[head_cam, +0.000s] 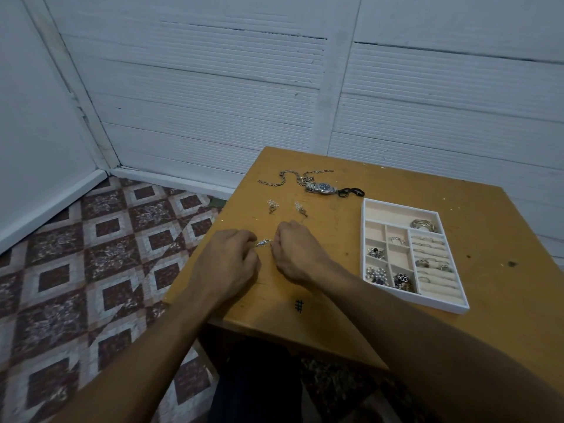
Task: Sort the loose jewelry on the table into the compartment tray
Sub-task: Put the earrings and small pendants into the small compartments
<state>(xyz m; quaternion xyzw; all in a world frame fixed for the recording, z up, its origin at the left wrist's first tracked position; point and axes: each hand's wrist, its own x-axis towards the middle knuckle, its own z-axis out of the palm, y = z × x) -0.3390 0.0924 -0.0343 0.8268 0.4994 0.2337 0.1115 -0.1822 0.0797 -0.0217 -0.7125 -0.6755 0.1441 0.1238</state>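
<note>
Progress past halfway by my estimate: table (396, 184) carries the tray (363, 239), which holds bangles (424, 225) in the far compartment, rings (432, 254) on the right-hand rolls and mixed bits in the left cells

Unsorted: chain (283, 178), watch (323, 187), two earrings (272, 206)

Left hand (227, 264) and right hand (294, 251) each pinch an end of a small silver piece (264, 242), possibly a bracelet, near the table's left edge

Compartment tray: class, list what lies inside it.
The tray holds bangles at the far right, rings on the rolls, and clustered pieces in small cells. Anything beneath the clusters is covered.
</note>
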